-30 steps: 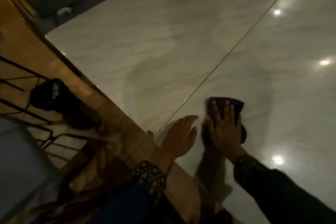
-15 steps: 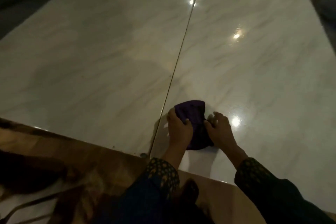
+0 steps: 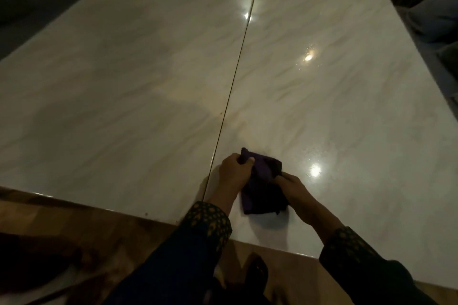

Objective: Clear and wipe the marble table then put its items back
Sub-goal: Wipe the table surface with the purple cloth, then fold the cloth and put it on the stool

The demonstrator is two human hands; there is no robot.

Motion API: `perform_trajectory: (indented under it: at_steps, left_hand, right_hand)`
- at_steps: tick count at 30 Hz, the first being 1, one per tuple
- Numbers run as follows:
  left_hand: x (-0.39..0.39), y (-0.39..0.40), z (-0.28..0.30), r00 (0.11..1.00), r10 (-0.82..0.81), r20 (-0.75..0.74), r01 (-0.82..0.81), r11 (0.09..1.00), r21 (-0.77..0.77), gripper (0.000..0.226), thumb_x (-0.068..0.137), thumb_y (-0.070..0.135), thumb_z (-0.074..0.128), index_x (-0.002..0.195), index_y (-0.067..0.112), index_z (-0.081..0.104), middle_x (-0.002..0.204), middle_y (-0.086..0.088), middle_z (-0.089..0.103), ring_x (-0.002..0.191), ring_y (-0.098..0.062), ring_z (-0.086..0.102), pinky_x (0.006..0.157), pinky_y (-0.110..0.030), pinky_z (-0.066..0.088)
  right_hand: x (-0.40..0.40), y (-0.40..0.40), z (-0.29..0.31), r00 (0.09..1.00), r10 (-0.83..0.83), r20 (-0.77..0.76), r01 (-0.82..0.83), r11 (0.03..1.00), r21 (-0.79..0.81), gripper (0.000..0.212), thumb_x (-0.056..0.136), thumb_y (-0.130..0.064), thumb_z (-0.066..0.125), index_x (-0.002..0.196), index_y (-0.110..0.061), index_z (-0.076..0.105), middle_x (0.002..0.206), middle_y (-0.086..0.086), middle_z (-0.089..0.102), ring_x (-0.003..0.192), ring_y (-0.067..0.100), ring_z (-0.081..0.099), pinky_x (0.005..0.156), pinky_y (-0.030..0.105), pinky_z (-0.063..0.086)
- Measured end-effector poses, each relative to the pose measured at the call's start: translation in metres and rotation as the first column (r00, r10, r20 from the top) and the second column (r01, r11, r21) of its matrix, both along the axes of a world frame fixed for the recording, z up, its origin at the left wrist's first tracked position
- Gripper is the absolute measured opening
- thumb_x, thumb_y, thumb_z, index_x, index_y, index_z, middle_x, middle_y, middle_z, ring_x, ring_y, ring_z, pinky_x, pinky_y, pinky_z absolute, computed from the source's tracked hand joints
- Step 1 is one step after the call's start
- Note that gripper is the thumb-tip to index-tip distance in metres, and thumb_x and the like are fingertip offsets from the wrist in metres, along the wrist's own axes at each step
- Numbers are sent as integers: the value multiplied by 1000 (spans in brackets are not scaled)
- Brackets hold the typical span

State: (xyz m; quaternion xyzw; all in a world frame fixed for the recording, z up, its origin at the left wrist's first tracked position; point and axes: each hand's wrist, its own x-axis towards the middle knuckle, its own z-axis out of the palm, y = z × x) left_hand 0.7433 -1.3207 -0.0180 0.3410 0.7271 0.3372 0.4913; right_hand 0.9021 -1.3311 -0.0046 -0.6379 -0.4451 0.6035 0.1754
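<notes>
A: Listing left to right: marble table (image 3: 124, 82), pale, glossy, one dark seam (image 3: 238, 69) running from 12 o'clock down to 6.

B: Left hand (image 3: 233, 173)?

A: Just right of the seam at 6 o'clock, fingers curled, pinching the purple cloth (image 3: 262, 188) at its far corner.

B: Right hand (image 3: 296, 189)?

A: At the cloth's right edge, fingers clenched on it. Cloth lies bunched on the marble between both hands, near the front edge.

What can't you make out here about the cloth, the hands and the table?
All in the head view:
- Purple cloth: its lower half is lost in darkness; the folds are unreadable.
- Right hand: its fingers are hidden in the cloth.
- Left hand: only its back and thumb show.
- Marble table: dim light and glare hide whether it is wet or streaked; the frame cuts off its far end.
</notes>
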Motion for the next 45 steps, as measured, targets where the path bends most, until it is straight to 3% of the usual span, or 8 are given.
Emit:
perform_trajectory:
  at_steps: [11, 15, 21, 26, 29, 36, 41, 45]
  left_hand:
    - [21, 7, 43, 967, -109, 232, 80, 988, 132, 15, 97, 37, 52, 99, 24, 57, 111, -7, 63, 102, -25, 63, 90, -48, 55]
    - [13, 11, 69, 966, -70, 249, 36, 990, 140, 21, 98, 41, 50, 115, 27, 53, 117, 3, 58, 106, -20, 60, 88, -41, 54]
    - [-35, -21, 79, 928, 110, 355, -165, 978, 128, 26, 93, 36, 61, 117, 25, 56, 125, -7, 62, 107, -25, 64, 92, -49, 54]
    - [-79, -90, 65, 841, 296, 452, -369, 926, 81, 84, 65, 35, 85, 137, 26, 43, 137, -8, 52, 116, -29, 60, 89, -49, 56]
    - [-104, -130, 63, 834, 373, 407, -455, 882, 123, 79, 78, 9, 77, 142, 26, 35, 131, -5, 51, 116, -22, 55, 74, -24, 58]
    - [-187, -226, 61, 734, 654, 186, -679, 716, 162, 70, 84, 0, 69, 145, 7, 36, 145, -15, 44, 129, -27, 48, 103, -39, 45]
    - [-251, -288, 69, 604, 777, 178, -791, 555, 257, 66, 83, -10, 64, 141, 1, 37, 136, -14, 50, 108, -13, 57, 82, -19, 53]
    - [-315, -334, 69, 703, 708, 65, -700, 672, 242, 65, 79, 11, 77, 136, 21, 47, 132, 2, 52, 108, 1, 54, 92, -28, 53]
  right_hand:
    - [32, 9, 24, 961, 25, -274, -61, 991, -123, 46, 80, -65, 59, 110, -31, 63, 111, 4, 70, 104, 30, 65, 89, 47, 54]
    - [32, 20, 40, 889, 24, -457, -97, 986, -137, 44, 92, -43, 59, 125, -14, 60, 120, 14, 67, 112, 38, 62, 101, 53, 46]
    - [-20, 40, 59, 859, 79, -505, -107, 994, -27, 27, 90, -9, 64, 116, -16, 62, 110, 9, 71, 94, 28, 71, 73, 39, 59]
    - [-88, 28, 62, 847, 261, -463, -295, 956, -1, 31, 87, -5, 67, 116, -14, 61, 106, 13, 72, 90, 32, 71, 68, 40, 59]
    - [-132, 14, 55, 799, 412, -438, -449, 893, 21, 38, 85, -2, 68, 121, -10, 57, 114, 15, 68, 95, 33, 70, 74, 43, 59]
    - [-254, -43, 47, 638, 707, -305, -694, 699, 172, 47, 83, -3, 72, 123, -14, 49, 113, 10, 63, 100, 26, 65, 81, 43, 58]
    - [-347, -92, 49, 478, 844, -242, -773, 535, 340, 51, 83, -4, 73, 125, -15, 46, 108, 2, 63, 98, 13, 63, 79, 38, 58]
    - [-427, -122, 48, 368, 919, -139, -790, 388, 476, 58, 81, -2, 74, 130, -10, 43, 115, 7, 60, 101, 19, 63, 78, 20, 56]
